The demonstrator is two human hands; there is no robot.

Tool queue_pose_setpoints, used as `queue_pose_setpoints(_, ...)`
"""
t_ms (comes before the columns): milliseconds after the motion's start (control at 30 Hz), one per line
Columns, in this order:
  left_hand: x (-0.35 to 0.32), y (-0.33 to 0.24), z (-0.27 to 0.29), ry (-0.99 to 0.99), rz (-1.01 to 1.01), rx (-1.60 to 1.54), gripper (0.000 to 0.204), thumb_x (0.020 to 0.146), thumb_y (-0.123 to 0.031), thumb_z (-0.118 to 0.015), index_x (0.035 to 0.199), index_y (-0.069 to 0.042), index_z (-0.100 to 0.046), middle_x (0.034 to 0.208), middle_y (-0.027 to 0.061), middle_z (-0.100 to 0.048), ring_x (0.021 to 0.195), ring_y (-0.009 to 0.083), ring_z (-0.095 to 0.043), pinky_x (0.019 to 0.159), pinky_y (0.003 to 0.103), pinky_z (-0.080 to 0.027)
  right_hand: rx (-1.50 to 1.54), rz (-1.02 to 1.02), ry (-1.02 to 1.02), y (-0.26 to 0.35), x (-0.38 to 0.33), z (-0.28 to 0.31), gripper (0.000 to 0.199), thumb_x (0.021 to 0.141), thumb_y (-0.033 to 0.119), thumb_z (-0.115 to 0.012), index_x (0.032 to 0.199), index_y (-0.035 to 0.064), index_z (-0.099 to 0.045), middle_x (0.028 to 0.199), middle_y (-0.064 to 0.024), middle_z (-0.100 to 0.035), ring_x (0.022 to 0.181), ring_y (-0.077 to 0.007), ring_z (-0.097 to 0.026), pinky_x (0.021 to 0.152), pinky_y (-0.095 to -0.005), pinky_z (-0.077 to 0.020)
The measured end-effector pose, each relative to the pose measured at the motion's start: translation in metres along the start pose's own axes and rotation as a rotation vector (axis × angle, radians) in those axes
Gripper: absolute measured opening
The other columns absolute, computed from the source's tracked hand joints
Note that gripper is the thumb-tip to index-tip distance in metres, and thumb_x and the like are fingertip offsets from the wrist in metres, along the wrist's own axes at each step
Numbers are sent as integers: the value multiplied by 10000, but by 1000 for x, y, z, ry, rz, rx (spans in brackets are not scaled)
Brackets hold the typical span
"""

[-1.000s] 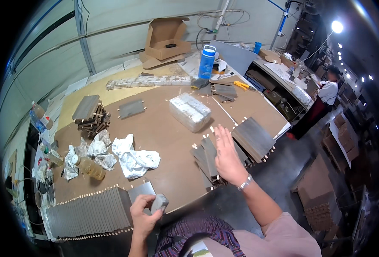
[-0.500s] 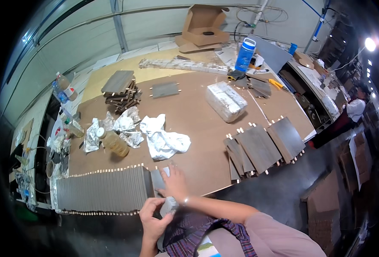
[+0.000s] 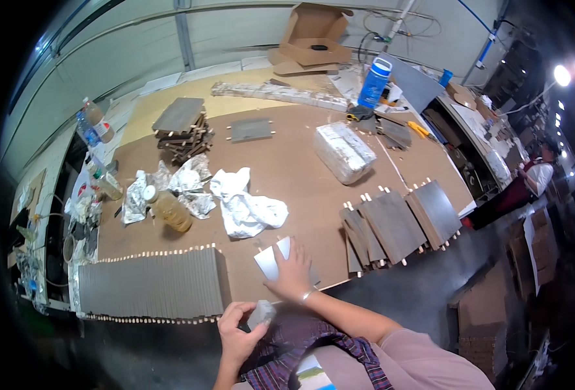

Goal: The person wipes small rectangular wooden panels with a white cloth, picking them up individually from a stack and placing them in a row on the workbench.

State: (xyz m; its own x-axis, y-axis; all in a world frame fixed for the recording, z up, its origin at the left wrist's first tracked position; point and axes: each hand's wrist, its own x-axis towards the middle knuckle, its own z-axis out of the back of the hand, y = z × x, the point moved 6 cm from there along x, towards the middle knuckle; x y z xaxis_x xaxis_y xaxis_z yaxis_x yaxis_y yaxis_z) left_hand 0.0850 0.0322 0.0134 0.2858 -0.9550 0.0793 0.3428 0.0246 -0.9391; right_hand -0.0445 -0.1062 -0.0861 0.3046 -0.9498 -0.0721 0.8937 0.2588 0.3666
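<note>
My left hand [image 3: 237, 333] is closed round a small grey block [image 3: 260, 314] at the table's near edge, in front of my body. My right hand [image 3: 293, 272] lies with spread fingers on a flat grey panel [image 3: 315, 277] with pegs along its far edge. The panel's left part shows bright white; I cannot tell whether this is sheen or something lying there. To the left stands a long row of upright grey panels [image 3: 151, 285] with pegs, packed side by side. Several more pegged panels [image 3: 395, 224] lie overlapping to the right.
Crumpled white cloth [image 3: 245, 205] and a bottle of yellowish liquid [image 3: 170, 209] lie beyond the row. Farther back are a stack of panels [image 3: 180, 123], a single panel [image 3: 250, 130], a wrapped block [image 3: 345, 153] and a blue bottle [image 3: 373, 84]. A person [image 3: 537, 177] stands far right.
My right hand has moved right, away from the row's end, and the panel under it has shifted with it. My left hand still holds the grey block in about the same place.
</note>
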Motion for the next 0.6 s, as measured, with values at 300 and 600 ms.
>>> queue_pose_setpoints(300, 30, -5, -12, 8, 51, -155, 329, 700, -39, -747, 1011, 26, -663, 946, 92, -634, 824, 174, -640, 748, 285, -523, 1995, -352, 523, -97, -15, 6, 662, 881, 350, -579, 1474, 131, -383, 1383, -132, -479, 1267, -295, -483, 1077, -454, -390)
queue_pose_setpoints(600, 31, -94, -83, 194, -662, 240, 425, 610, -97, -787, 1007, -20, -654, 934, 123, -628, 822, 301, -596, 693, 378, -506, 2369, 0, 427, -32, -13, 68, 726, 942, 459, -542, 1520, 102, -288, 1455, -138, -436, 1268, -309, -507, 1059, -432, -427)
